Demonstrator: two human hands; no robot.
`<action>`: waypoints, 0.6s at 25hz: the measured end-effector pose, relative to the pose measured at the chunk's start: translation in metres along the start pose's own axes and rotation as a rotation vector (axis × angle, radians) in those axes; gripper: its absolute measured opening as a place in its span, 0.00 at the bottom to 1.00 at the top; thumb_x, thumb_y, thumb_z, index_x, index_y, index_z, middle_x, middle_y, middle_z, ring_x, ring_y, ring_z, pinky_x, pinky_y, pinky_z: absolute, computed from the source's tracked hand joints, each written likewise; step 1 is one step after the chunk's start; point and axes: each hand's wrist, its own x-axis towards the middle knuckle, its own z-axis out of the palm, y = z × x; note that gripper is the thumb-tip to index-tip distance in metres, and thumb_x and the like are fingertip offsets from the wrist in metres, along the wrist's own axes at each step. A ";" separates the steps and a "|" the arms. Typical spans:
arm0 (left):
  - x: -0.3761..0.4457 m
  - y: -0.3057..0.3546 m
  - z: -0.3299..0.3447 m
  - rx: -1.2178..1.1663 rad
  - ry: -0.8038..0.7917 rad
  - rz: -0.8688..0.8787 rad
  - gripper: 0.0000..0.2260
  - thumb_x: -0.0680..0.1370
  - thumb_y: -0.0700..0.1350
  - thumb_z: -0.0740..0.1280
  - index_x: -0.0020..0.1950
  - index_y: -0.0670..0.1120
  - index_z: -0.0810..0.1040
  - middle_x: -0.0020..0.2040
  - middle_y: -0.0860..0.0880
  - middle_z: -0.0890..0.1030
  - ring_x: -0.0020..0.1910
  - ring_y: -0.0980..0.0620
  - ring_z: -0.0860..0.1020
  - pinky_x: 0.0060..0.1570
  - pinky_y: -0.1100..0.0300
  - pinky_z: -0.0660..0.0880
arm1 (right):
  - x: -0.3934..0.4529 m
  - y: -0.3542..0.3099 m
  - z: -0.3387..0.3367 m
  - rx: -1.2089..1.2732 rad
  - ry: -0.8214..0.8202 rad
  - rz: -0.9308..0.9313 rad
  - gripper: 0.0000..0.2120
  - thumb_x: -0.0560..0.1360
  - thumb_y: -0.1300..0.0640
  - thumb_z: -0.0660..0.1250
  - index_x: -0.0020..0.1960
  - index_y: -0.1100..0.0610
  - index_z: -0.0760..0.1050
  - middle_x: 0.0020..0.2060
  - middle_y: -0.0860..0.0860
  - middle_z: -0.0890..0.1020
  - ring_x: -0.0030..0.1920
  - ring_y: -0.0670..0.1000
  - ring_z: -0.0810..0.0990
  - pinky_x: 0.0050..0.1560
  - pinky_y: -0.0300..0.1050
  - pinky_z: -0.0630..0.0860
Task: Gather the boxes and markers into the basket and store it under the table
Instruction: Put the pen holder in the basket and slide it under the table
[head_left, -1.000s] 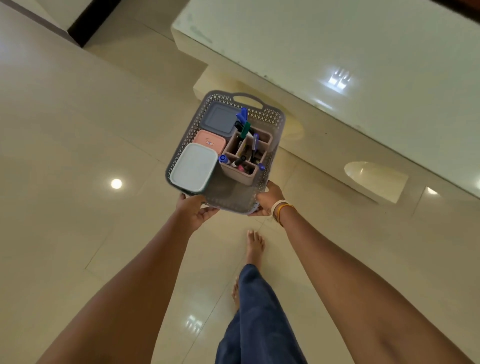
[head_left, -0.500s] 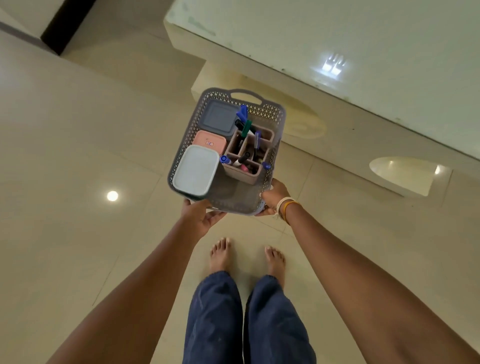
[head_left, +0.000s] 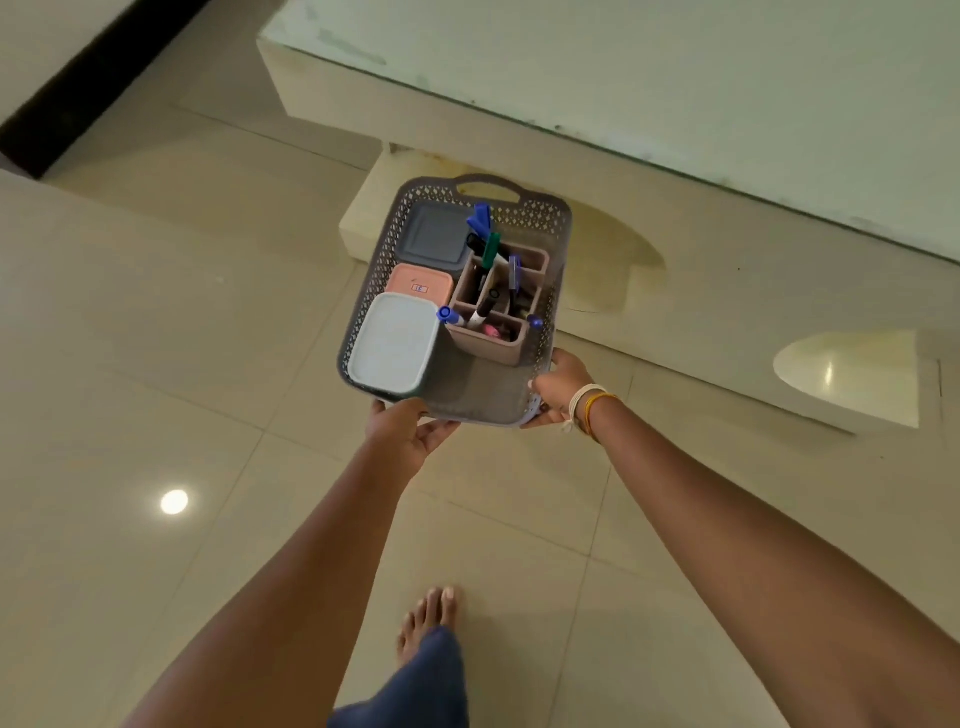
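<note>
I hold a grey perforated basket (head_left: 553, 270) out in front of me, above the floor. My left hand (head_left: 402, 431) grips its near left corner and my right hand (head_left: 561, 387) grips its near right corner. Inside lie a pale blue-white box (head_left: 392, 343), a pink box (head_left: 421, 283) and a dark grey box (head_left: 434, 234). A beige divided holder (head_left: 488, 338) on the right side carries several markers (head_left: 485, 234), blue, green and black.
The table (head_left: 675, 67) with a glossy pale top stands ahead, its beige edge and base blocks (head_left: 363, 218) just beyond the basket. Tiled floor (head_left: 156, 338) stretches to the left. My bare foot (head_left: 431, 618) and a blue trouser leg show below.
The basket sits closer to the table's base than before. One foot has stepped forward; only one foot shows now. Both hands keep their grip.
</note>
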 end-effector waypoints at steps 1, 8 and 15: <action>0.016 -0.005 0.005 -0.013 -0.017 0.017 0.31 0.74 0.25 0.59 0.73 0.48 0.61 0.57 0.36 0.79 0.41 0.39 0.82 0.29 0.48 0.82 | 0.013 0.004 -0.002 -0.019 0.018 -0.028 0.10 0.76 0.66 0.61 0.55 0.55 0.73 0.50 0.60 0.82 0.45 0.66 0.84 0.42 0.62 0.82; 0.089 0.033 0.061 0.134 -0.075 0.100 0.23 0.78 0.29 0.54 0.72 0.44 0.64 0.65 0.40 0.75 0.53 0.38 0.80 0.38 0.46 0.81 | 0.099 -0.010 -0.008 0.040 0.095 -0.136 0.13 0.75 0.70 0.57 0.53 0.58 0.73 0.53 0.62 0.80 0.44 0.70 0.83 0.42 0.67 0.80; 0.114 0.061 0.098 0.302 -0.159 0.114 0.08 0.81 0.36 0.58 0.59 0.36 0.67 0.62 0.39 0.77 0.61 0.37 0.78 0.52 0.51 0.79 | 0.161 -0.019 -0.012 0.151 0.151 -0.178 0.09 0.75 0.72 0.57 0.52 0.65 0.72 0.53 0.68 0.78 0.43 0.72 0.82 0.35 0.64 0.80</action>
